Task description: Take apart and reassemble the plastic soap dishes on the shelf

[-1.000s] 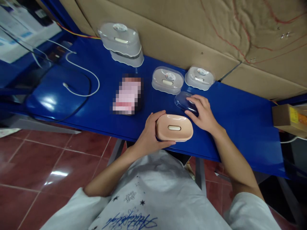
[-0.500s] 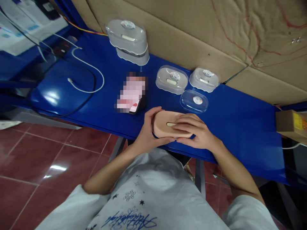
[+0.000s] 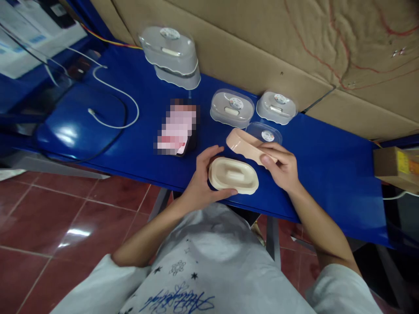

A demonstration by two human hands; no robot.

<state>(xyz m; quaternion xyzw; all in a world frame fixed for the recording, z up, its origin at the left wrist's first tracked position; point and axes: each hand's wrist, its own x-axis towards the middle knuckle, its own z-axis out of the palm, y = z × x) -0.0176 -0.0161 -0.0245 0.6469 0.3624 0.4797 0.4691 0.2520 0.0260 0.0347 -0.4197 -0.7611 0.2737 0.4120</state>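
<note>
My left hand [image 3: 203,179] curves around the left end of a cream oval container base [image 3: 251,181], thumb along its near rim and fingers at the far side. A raised oblong block stands in the middle of this base, which sits near the table's front edge. My right hand [image 3: 284,168] grips the right end of a peach oval cover [image 3: 244,143], fingers on top and thumb on the side. The cover is tilted and held above and behind the base, apart from it. Behind it, a clear oval lid [image 3: 253,128] with a round sticker is partly hidden.
Two clear-topped oval boxes, one left [image 3: 222,114] and one right [image 3: 270,115], stand at the back. Farther left is a stack of similar boxes [image 3: 172,54]. A phone [image 3: 178,128] leans left of my hands. A white cable [image 3: 132,93] curls across the blue table [image 3: 334,174].
My right hand has lifted the peach cover off and tilted it up and away, exposing the cream base. My left hand stays around the base's left end.
</note>
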